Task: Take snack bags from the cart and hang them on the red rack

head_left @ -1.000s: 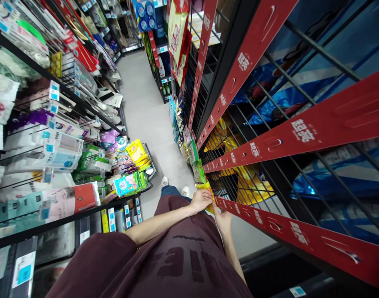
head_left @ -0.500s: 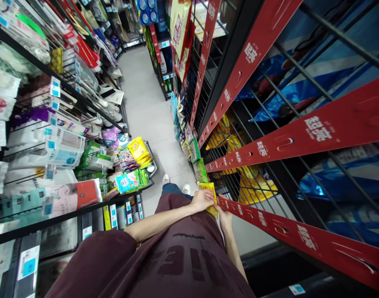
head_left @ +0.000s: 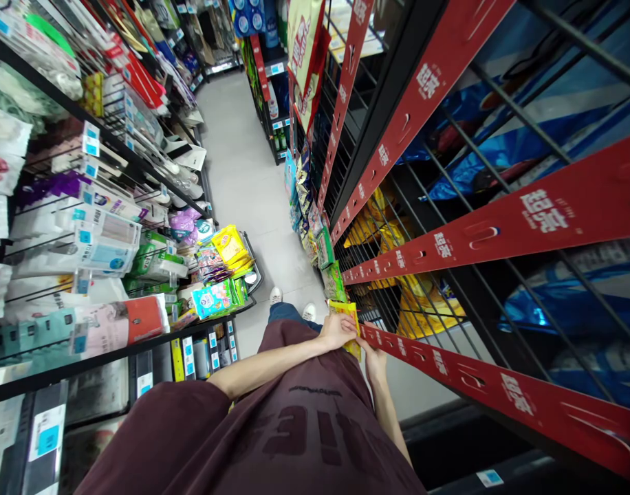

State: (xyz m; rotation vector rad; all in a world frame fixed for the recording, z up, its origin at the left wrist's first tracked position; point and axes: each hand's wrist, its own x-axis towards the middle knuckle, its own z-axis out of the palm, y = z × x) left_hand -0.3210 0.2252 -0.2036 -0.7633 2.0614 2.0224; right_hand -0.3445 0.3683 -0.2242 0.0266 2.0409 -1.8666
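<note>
Left hand point(head_left: 338, 331) grips yellow packet point(head_left: 344, 308) beside red strip point(head_left: 487, 383); right hand point(head_left: 374, 359) at packet's edge, grip: cannot tell. Aisle floor point(head_left: 232, 137) extends ahead between left shelving point(head_left: 88, 366) and wire rack point(head_left: 397, 82). Strip bears white Chinese lettering.

A small, bright yellow packet point(head_left: 344, 306), flat and glossy, sat slightly right of center, tilted, with its upper end showing above the left hand point(head_left: 337, 331) and a lower corner showing beneath the fingers. The hand covered its middle, and its printing was too small to read. At its right edge, where the fingertips of the right hand point(head_left: 373, 359) met it, began a long red display strip point(head_left: 480, 372), punched with slots and printed repeatedly with white Chinese characters. The strip slanted toward the lower right, widening in view. Whether the packet was fastened to it could not be made out.
</note>
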